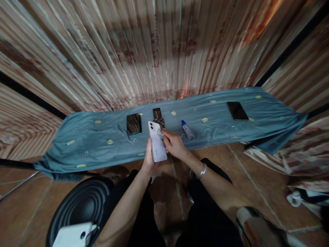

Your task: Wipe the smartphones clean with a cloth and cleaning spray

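My left hand (149, 159) is wrapped around a pale lavender smartphone (158, 148), its back with the camera lenses turned up toward me. On the phone's upper back, the fingers of my right hand (175, 144) are pressed together over a small whitish patch, too small to make out. Just behind the phone lie a small dark case (157, 113) and a checkered piece (162, 123), partly covered by the phone. A clear small bottle with a blue cap (187, 129) rests on its side to the right of my right hand.
A blue-green cloth (87, 137) with yellow prints covers the long narrow table. A dark shiny phone-like slab (134, 124) lies left and another black phone (238, 111) far right. Pleated curtains (154, 51) hang behind. A black round stool (82, 202) holds a white device (73, 235).
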A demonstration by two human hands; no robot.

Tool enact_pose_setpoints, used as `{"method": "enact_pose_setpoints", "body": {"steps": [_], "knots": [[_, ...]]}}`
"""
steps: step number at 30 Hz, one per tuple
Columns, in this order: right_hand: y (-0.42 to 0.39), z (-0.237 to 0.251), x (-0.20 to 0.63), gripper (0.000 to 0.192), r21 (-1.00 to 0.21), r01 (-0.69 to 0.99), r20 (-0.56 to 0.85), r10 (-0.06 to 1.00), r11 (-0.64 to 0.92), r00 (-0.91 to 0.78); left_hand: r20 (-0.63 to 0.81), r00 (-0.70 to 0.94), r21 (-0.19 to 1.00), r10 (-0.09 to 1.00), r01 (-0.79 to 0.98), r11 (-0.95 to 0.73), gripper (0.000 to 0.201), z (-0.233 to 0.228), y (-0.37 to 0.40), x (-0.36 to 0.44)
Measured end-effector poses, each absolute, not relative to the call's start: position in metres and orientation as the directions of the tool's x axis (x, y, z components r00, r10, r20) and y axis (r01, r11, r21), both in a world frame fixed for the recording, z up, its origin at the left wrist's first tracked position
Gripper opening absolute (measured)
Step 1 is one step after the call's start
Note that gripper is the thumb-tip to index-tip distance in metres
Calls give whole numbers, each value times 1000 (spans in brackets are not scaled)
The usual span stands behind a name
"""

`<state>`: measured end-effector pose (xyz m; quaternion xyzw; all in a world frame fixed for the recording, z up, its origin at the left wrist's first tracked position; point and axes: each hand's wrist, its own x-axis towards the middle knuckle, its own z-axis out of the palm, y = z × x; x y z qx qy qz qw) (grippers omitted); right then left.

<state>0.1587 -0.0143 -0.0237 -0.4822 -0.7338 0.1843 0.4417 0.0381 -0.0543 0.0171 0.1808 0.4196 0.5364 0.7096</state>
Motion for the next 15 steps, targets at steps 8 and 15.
{"method": "enact_pose_setpoints", "body": {"steps": [8,15], "knots": [[-17,-18,160,38,-794,472,381,919,382,-102,-413,54,693,909,-629,352,52,13,-53,38],[-17,-20,157,37,-882,381,277,959,279,-60,-397,50,692,917,-640,335,56,14,-52,40]]}}
